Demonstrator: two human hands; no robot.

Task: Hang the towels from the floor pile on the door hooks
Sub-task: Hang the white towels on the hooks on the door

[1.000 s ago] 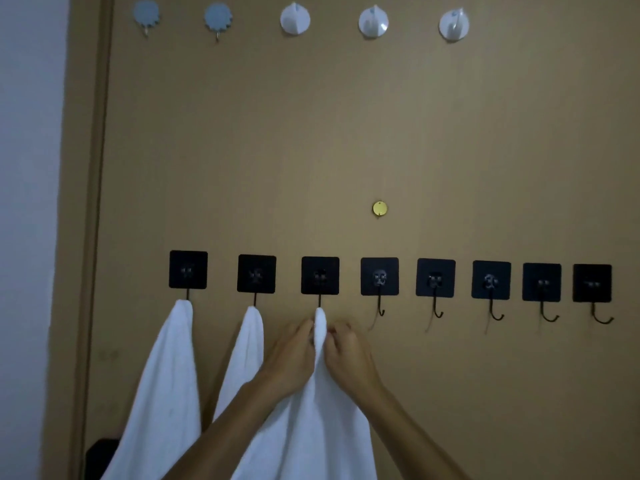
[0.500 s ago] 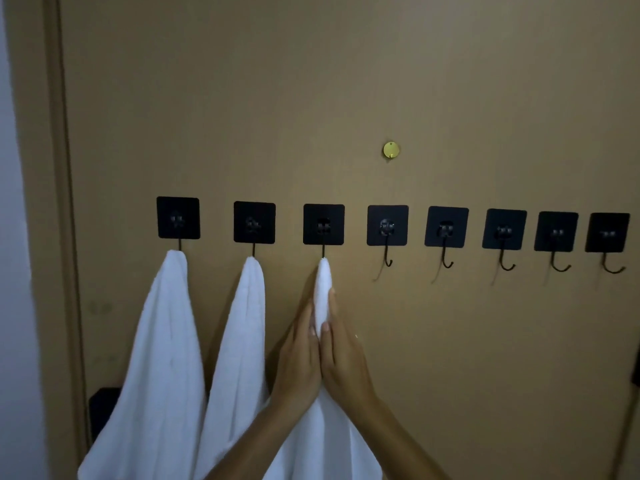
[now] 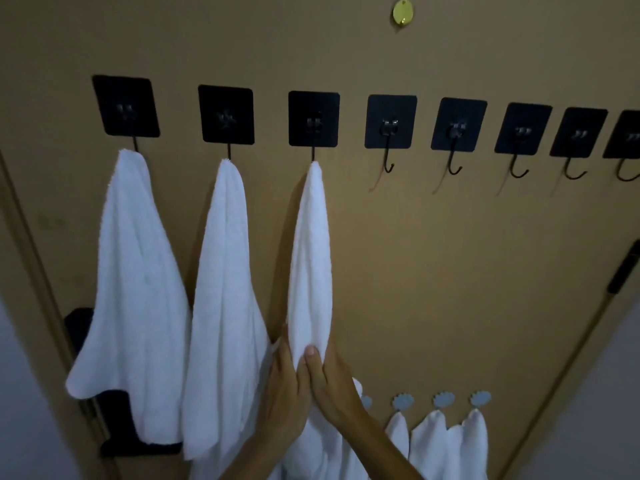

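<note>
Three white towels hang on the brown door (image 3: 450, 271) from black square hooks: the first towel (image 3: 128, 289), the second towel (image 3: 225, 306) and the third towel (image 3: 310, 254). My left hand (image 3: 284, 386) and my right hand (image 3: 332, 386) lie flat against the lower part of the third towel, fingers straight, one on each side of its fold. The third towel's hook (image 3: 313, 119) is third from the left. To its right, an empty hook (image 3: 389, 140) and several more bare hooks (image 3: 453, 147) run along the row.
Low on the door, small grey hooks (image 3: 443, 400) carry smaller white towels (image 3: 429, 441). A brass peephole (image 3: 402, 12) sits above the row. A black handle (image 3: 625, 268) is at the right edge and a black fitting (image 3: 83, 327) behind the first towel.
My hands slid down the third towel from near its hook to its lower part, and their pinch opened to flat fingers. The view dropped lower and closer to the door.
</note>
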